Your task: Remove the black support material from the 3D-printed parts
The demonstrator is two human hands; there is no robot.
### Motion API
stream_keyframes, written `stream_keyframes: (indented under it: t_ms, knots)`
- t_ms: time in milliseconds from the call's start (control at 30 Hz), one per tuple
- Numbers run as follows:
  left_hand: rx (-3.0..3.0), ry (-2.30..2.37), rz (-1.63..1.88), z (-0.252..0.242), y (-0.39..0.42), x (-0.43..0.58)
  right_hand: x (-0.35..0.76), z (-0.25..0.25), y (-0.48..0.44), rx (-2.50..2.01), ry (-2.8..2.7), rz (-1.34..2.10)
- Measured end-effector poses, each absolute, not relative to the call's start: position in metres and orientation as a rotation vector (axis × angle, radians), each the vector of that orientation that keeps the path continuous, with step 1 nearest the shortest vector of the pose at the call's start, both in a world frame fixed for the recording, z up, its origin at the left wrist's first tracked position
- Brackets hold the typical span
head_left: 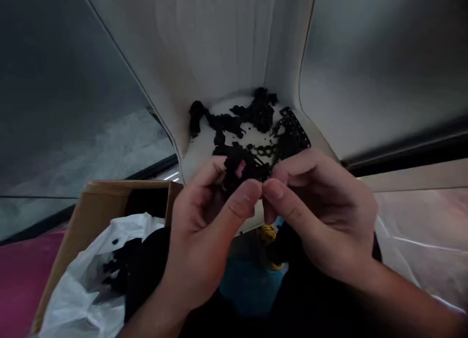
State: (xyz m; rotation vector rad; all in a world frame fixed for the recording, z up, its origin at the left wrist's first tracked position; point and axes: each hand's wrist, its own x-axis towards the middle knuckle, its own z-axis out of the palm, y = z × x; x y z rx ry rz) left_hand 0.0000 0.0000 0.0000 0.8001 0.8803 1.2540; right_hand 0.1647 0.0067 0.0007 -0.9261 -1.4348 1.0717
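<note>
Between my two hands is a dark black piece [239,165] of irregular, openwork outline; its exact kind cannot be told. My left hand [201,240] is closed around its left and lower side, with the thumb along the near edge. At the piece's right end, my right hand [325,211] pinches with thumb and forefinger, and the thumb tips of both hands nearly meet. What sits right between those tips is hidden. Just beyond, several similar black pieces [261,111] lie scattered on a pale chair seat [204,145], one of them a perforated strip [294,126].
At lower left stands an open cardboard box [98,197] holding a white plastic bag [76,284] with more black pieces [122,265] inside. The chair's backrest [219,41] rises behind the seat. Dark panels flank it. Something yellow and black [268,234] shows below my hands.
</note>
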Motion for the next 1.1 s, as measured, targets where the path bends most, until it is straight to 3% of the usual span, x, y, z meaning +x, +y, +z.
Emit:
stream_keyframes:
  t_ms: [500,800,967,1100]
  knots:
    - [0.957,1.076,1.317,-0.006,0.002,0.004,0.175,-0.008,0.018,-0.935,-1.732,0.607]
    - [1.587,1.818,0.669,-0.034,0.023,-0.021,0.183,-0.006,0.020,-1.046,-1.709,0.702]
    - [1.704,1.450,1.045,-0.019,0.018,-0.016,0.187,-0.013,0.021,-1.163,-1.665,0.657]
    - [1.668,1.253,1.089,-0.008,0.016,-0.010,0.187,-0.014,0.020,-1.186,-1.706,0.582]
